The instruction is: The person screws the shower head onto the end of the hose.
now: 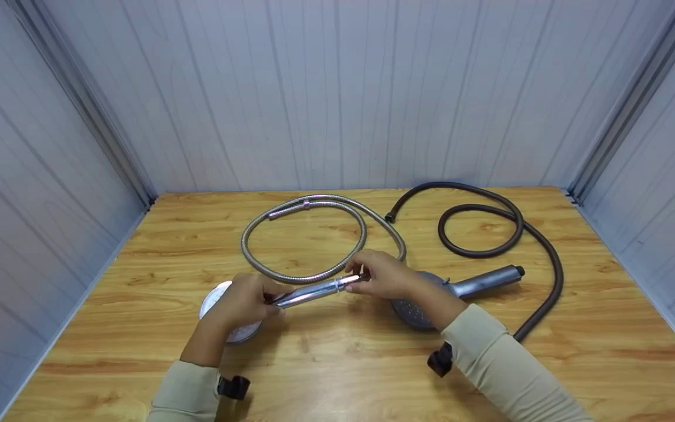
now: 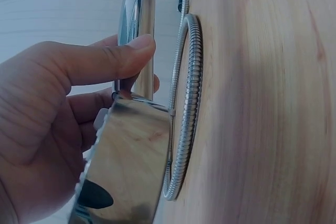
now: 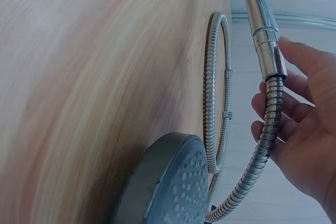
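A chrome hand shower (image 1: pixel 309 295) is held tilted above the wooden table. My left hand (image 1: pixel 242 302) grips its handle close to the round head (image 2: pixel 128 153), thumb across the front. At the handle's other end, my right hand (image 1: pixel 385 275) holds the silver metal shower hose (image 3: pixel 271 111). Its thumb touches the chrome connector (image 3: pixel 272 61), which sits in line against the handle, while the other fingers curl behind the hose. From there the hose runs down and loops on the table behind both hands. In the head view, my left hand partly covers the round head.
A dark grey hand shower (image 1: pixel 481 285) lies under my right forearm, its spray face partly hidden. Behind and right of it curls a dark shower hose (image 1: pixel 557 272). Panelled walls (image 1: pixel 337 99) enclose the table at the back and sides.
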Demonstrator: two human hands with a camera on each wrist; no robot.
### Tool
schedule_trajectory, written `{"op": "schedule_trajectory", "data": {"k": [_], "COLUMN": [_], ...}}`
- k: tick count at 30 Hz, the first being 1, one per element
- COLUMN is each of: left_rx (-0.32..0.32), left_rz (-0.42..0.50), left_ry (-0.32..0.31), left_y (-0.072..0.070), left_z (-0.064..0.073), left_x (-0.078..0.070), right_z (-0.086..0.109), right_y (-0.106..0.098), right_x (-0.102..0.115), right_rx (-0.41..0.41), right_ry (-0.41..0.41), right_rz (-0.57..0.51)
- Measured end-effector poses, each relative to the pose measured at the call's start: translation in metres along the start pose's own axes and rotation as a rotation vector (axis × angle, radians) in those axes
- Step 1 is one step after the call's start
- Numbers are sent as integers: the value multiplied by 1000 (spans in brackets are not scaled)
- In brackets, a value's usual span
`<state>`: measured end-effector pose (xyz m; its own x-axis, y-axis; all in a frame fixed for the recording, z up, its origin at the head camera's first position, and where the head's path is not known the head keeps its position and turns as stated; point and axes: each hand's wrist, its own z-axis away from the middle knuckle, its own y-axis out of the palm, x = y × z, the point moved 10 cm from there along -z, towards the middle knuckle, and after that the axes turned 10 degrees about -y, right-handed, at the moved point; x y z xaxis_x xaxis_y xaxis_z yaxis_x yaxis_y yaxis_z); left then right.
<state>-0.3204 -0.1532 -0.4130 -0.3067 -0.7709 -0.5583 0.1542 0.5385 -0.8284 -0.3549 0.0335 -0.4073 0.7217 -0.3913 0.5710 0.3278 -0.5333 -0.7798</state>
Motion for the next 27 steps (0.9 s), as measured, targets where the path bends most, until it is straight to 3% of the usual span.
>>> {"op": "schedule_trajectory", "data": {"k": [7, 27], "left_rx": [-19, -19], "left_rz": [3, -9], "left_ry": [33, 52], "left_y": [-2, -1], "left_z": [1, 0], "left_x": [-4, -7], "right_z": [-1, 2], "right_y": [-2, 0], "right_x": [6, 0], "right_rx": [-24, -4], "right_ry": [-71, -8], "right_rz": [40, 12]}}
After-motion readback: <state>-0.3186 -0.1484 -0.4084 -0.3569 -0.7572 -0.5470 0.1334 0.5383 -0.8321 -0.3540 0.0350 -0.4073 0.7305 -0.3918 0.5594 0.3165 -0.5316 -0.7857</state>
